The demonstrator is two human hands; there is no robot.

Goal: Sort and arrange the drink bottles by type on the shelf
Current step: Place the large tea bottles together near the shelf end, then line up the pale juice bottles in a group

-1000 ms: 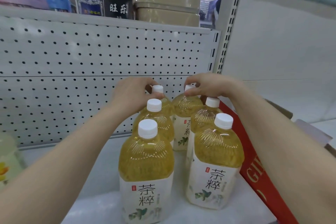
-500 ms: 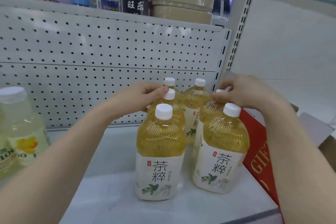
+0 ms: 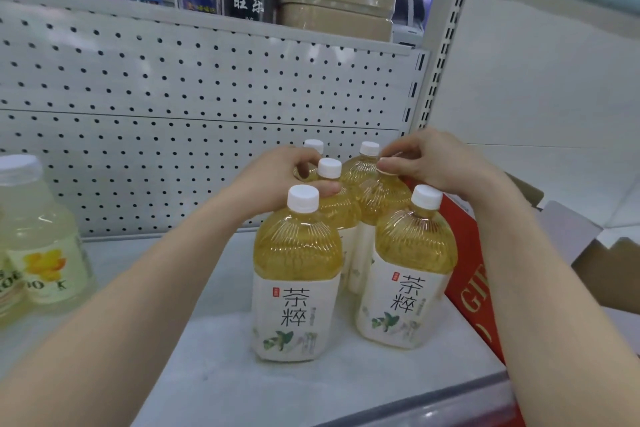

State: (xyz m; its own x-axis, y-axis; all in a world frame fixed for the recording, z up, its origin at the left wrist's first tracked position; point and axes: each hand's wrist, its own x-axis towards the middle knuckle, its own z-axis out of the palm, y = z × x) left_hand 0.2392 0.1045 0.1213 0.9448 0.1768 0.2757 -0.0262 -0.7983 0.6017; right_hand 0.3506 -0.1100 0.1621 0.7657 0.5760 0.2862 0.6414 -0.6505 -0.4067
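Several yellow tea bottles with white caps and white labels stand in two rows on the white shelf (image 3: 207, 357). The front left bottle (image 3: 298, 270) and the front right bottle (image 3: 412, 270) are untouched. My left hand (image 3: 277, 180) is closed around the neck of the middle left bottle (image 3: 329, 168). My right hand (image 3: 440, 166) pinches the top of the middle right bottle (image 3: 381, 198), and its cap is hidden under my fingers. Two rear bottles show only their caps (image 3: 313, 146) (image 3: 369, 148), close to the pegboard.
Pale cloudy drink bottles (image 3: 38, 246) stand at the left end of the shelf. A red gift box (image 3: 467, 270) presses against the right row, with an open cardboard box (image 3: 606, 270) beyond it. A perforated back panel (image 3: 207, 97) closes the rear.
Both hands have come back from the rear pair of bottles to the middle pair. The view has swung left, bringing the pale bottles into sight.
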